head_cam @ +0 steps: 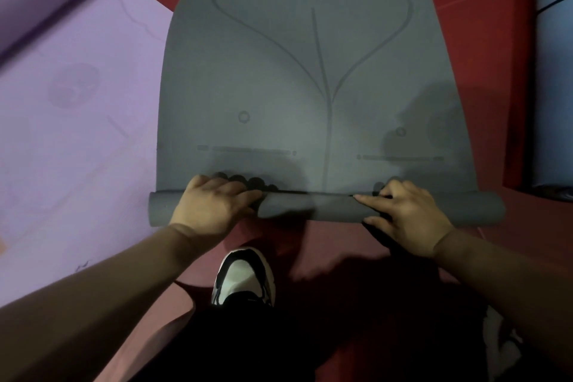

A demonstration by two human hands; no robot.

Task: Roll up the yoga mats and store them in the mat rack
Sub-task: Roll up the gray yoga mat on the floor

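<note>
While the grey foam yoga mat (pixel 310 87) lies flat on the red floor (pixel 502 25), its near end forms a slim roll (pixel 310 206). Left hand (pixel 210 208) and right hand (pixel 406 214) curl over it, apparently keeping it tight and even.

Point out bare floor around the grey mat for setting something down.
Red floor shows between the grey mat and the blue mat, and between the roll and the shoe. Leftward is crowded: the purple mat meets the grey one.

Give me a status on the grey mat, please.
Left hand, right hand grip the roll. Grey yoga mat barely rolled, mostly flat. Purple mat alongside, not blocking.
</note>
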